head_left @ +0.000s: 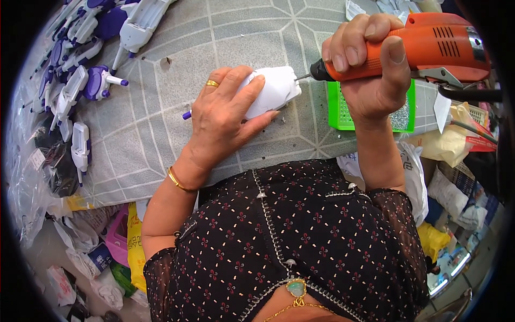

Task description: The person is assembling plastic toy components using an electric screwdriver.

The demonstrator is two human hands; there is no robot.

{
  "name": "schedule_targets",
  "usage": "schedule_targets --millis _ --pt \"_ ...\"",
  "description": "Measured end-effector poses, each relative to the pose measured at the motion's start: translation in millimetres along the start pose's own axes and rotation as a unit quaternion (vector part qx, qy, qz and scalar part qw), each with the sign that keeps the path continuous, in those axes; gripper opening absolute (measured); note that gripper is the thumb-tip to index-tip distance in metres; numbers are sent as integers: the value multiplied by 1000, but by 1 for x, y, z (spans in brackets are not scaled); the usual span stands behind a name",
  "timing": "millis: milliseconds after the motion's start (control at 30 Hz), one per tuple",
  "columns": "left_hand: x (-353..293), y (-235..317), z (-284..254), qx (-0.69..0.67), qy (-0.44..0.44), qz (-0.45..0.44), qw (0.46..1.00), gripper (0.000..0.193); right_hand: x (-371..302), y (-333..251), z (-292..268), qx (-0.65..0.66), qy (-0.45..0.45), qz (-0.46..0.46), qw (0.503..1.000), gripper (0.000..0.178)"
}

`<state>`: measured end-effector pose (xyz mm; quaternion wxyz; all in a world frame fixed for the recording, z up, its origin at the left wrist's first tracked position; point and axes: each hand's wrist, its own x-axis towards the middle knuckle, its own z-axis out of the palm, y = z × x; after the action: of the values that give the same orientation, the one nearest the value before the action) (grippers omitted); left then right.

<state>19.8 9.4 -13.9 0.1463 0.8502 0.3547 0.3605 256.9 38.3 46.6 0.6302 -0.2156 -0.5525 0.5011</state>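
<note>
This looks like a small, makeshift workshop where plastic goods are worked on by hand. In the right hand [373, 67] is an orange power tool [437, 45]; partly behind that hand sits a green tray [333, 107] of small metal pieces [399, 119]. Left of the left hand [224, 112], many similar white-and-purple plastic parts [71, 94] lie heaped on the table [139, 121], which has a grey, tile-patterned covering. Crumpled bags [433, 240] crowd both sides, nearer the person than the hands. Whether it is inside a home cannot be told.
</note>
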Motion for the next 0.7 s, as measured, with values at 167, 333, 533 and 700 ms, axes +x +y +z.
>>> schedule_targets --millis 167,333,533,700 --pt "-2 -1 2 1 -2 1 1000 56 -1 5 -1 -22 13 -5 1000 27" --pt "-1 1 5 5 0 4 1000 55 -3 6 1 -25 19 -11 999 26" --pt "7 7 6 14 -10 26 1000 55 24 54 -19 135 -185 -214 950 43" --pt "-2 6 -2 41 -13 30 999 56 11 -10 24 -40 -1 156 987 27"
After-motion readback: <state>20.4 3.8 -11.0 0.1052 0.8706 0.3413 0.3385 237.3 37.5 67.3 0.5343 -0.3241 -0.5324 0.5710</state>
